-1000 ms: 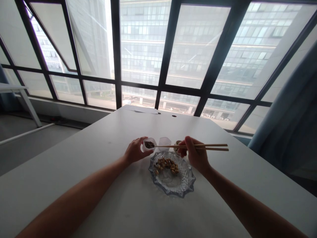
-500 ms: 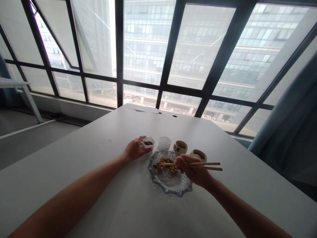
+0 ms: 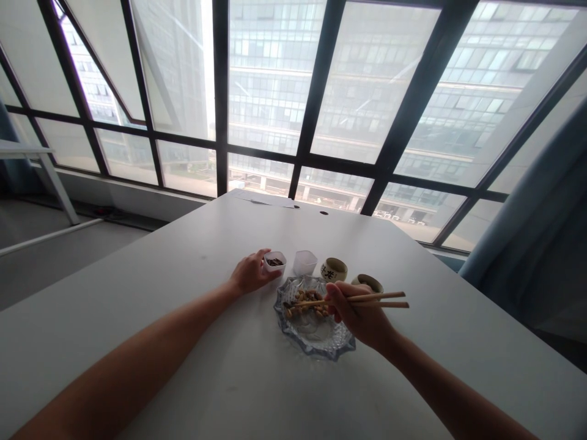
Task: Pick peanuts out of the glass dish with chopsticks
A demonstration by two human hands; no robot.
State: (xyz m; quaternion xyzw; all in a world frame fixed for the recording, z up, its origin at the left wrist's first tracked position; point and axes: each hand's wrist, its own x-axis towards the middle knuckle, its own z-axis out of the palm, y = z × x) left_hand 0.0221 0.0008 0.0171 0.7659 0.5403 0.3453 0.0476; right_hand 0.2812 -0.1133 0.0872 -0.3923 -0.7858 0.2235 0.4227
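Observation:
My left hand (image 3: 251, 272) is closed around the side of a small white plastic cup (image 3: 275, 269) with dark seeds in it. Chopsticks (image 3: 383, 299) lie in the grip of my right hand (image 3: 352, 308), which is over the right side of a scalloped glass dish (image 3: 316, 351). Their tips reach down to the left part of the dish, among tan nuts (image 3: 305, 301) and some darker pieces. Whether the tips pinch a piece is too small to tell. Beyond the dish stand a second white cup (image 3: 305, 264) and a pale ceramic cup (image 3: 333, 269) with dark characters.
Another ceramic cup (image 3: 368, 282) stands just behind my right hand, partly covered by it. Paper sheets (image 3: 266, 200) lie at the far end of the white table (image 3: 220, 373), near two dark round spots. Windows and a blue curtain (image 3: 527, 195) border the table.
The chopsticks' tips have shifted slightly left and down within the dish, and my right hand has moved very little. My left hand stays on its cup.

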